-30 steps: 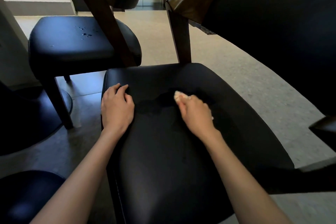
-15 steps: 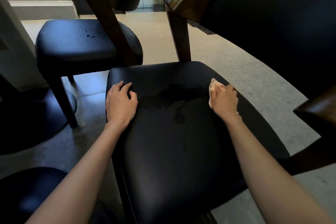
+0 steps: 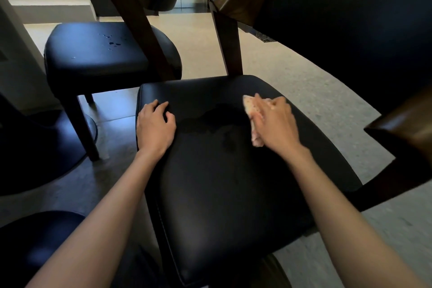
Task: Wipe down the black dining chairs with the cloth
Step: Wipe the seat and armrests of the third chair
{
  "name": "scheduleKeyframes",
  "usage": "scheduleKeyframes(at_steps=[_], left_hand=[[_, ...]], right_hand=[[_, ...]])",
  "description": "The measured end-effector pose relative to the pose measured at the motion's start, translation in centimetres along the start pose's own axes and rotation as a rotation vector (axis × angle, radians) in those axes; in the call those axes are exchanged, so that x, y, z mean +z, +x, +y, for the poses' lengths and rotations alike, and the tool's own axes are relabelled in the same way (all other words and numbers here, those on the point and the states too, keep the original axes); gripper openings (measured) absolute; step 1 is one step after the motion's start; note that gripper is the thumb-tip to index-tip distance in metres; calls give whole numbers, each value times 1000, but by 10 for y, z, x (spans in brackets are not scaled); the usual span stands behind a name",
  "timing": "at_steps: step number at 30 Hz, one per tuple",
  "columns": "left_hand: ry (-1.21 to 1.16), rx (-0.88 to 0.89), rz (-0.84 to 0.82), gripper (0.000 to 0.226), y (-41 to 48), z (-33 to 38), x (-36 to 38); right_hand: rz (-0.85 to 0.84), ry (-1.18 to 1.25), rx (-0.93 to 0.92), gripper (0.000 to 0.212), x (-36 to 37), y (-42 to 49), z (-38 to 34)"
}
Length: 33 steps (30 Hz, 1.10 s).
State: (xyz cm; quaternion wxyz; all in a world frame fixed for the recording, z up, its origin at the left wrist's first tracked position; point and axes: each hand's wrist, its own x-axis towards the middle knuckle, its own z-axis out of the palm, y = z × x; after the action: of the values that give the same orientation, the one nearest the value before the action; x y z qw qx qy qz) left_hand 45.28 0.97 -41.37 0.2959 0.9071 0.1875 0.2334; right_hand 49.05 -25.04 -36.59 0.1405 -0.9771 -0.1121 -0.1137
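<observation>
Near black chair seat fills centre of view. Right hand is on the seat's far right part, fingers curled over a bunched pale cloth, pressing it onto the leather. Cloth pokes out past the fingertips and below the thumb side. This hand is slightly motion-blurred. Left hand rests palm-down at the seat's far left corner, fingers loosely bent, gripping nothing. Dark wet patch lies on the seat between the two hands, toward the far edge. Wooden back post rises from the seat's far edge. Second black chair stands beyond on the left, apart from the near one, with a few water droplets on its seat. Pale speckled floor underneath; steps at top left.
</observation>
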Motion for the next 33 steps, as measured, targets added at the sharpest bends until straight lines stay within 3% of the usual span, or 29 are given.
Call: scheduleKeyframes(at_steps=[3, 8, 10, 13, 16, 18, 20, 22, 24, 26, 30, 33], left_hand=[[19, 3, -16, 42, -1, -1, 0], [7, -13, -28, 42, 0, -3, 1], [-21, -18, -8, 41, 2, -3, 2], [-61, -24, 15, 38, 7, -7, 3], [-36, -7, -14, 38, 10, -13, 3], [23, 28, -65, 41, 13, -15, 3], [63, 55, -122, 43, 16, -17, 3], [74, 65, -152, 45, 21, -18, 3], [91, 69, -158, 45, 27, -16, 5], [115, 72, -161, 45, 33, -14, 8], [95, 76, -115, 43, 42, -13, 13], [93, 68, -112, 42, 42, -14, 13]], right_hand=[[-177, -132, 112, 62, 21, 17, 16], [43, 82, 187, 31, 41, 34, 8], [71, 141, -1, 25, 51, 33, -24], [-17, 274, -323, 27, 65, 19, -89], [-78, 214, -462, 28, 68, 20, -98], [-53, 88, -394, 42, 63, 39, -62], [4, 5, -142, 49, 58, 59, -11], [43, -28, 163, 42, 50, 69, 29], [77, -9, 254, 27, 55, 76, 31], [111, 103, 123, 22, 65, 78, -5], [13, 267, -335, 24, 84, 61, -91], [-33, 194, -486, 28, 86, 66, -82]])
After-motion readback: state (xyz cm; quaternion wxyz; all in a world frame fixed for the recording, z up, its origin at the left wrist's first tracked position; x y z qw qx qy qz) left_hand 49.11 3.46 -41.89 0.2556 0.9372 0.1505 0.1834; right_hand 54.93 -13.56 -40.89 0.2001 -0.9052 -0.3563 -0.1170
